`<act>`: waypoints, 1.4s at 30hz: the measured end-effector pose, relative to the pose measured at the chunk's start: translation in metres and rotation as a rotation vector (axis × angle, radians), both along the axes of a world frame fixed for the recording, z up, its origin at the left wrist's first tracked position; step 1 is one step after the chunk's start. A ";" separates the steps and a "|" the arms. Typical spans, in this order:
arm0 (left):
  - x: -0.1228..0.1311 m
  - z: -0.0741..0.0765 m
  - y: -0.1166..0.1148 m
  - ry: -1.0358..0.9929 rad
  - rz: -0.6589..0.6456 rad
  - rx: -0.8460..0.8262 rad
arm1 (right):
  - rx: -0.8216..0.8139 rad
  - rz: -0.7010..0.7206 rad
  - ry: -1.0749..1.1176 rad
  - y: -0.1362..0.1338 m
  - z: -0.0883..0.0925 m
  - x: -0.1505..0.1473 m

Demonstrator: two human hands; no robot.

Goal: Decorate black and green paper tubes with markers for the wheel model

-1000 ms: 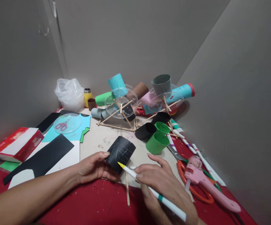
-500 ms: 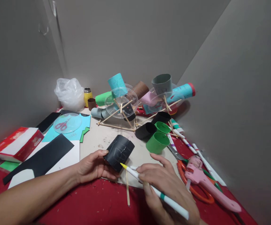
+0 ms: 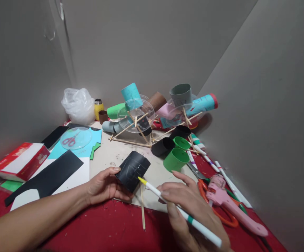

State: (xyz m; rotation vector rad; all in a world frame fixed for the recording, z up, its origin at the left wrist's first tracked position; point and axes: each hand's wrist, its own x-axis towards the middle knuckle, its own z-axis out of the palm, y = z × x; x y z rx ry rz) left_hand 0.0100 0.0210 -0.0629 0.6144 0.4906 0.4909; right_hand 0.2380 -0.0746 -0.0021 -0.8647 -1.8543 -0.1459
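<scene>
My left hand (image 3: 107, 187) grips a black paper tube (image 3: 133, 171) by its left side, holding it tilted above the board. Faint pale lines run over the tube's dark surface. In my right hand (image 3: 191, 206) is a white marker (image 3: 175, 206) with a yellow tip and a green band. Its tip points at the tube's lower right side; I cannot tell whether it touches. Just beyond my right fingers stands a green paper tube (image 3: 176, 160), with another green tube (image 3: 181, 143) and a black tube (image 3: 163, 147) behind it.
Beyond the tubes stands a wooden stick frame (image 3: 131, 140) with clear discs and coloured paper cylinders. A pink glue gun (image 3: 233, 206) and orange-handled scissors (image 3: 227, 221) lie to the right. Black paper (image 3: 49, 175) and a red box (image 3: 20, 161) are at the left.
The marker has shifted slightly right and up, its tip sliding from the tube's lower middle toward its right side. My left hand and the tube are nearly still.
</scene>
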 end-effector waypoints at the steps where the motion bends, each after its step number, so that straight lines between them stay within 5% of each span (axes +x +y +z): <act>1: 0.000 0.000 0.000 0.005 0.005 0.004 | 0.006 0.005 0.042 0.000 -0.004 0.001; 6: 0.001 0.004 -0.002 0.036 0.047 0.076 | -0.028 -0.084 0.329 0.002 -0.024 -0.001; 10: 0.002 0.011 -0.005 0.066 0.058 0.215 | -0.201 -0.226 0.582 0.011 -0.020 -0.006; 13: 0.004 0.013 -0.007 0.120 0.079 0.344 | -0.361 -0.161 0.663 0.018 -0.015 -0.007; 27: 0.003 -0.001 -0.007 0.235 0.097 0.746 | -0.480 -0.079 0.563 0.021 -0.018 -0.012; 34: 0.003 -0.001 -0.009 0.205 -0.020 0.734 | -0.425 -0.056 0.511 0.020 -0.021 -0.010; 42: 0.000 0.001 -0.009 0.209 -0.008 0.822 | -0.378 -0.080 0.469 0.022 -0.028 -0.009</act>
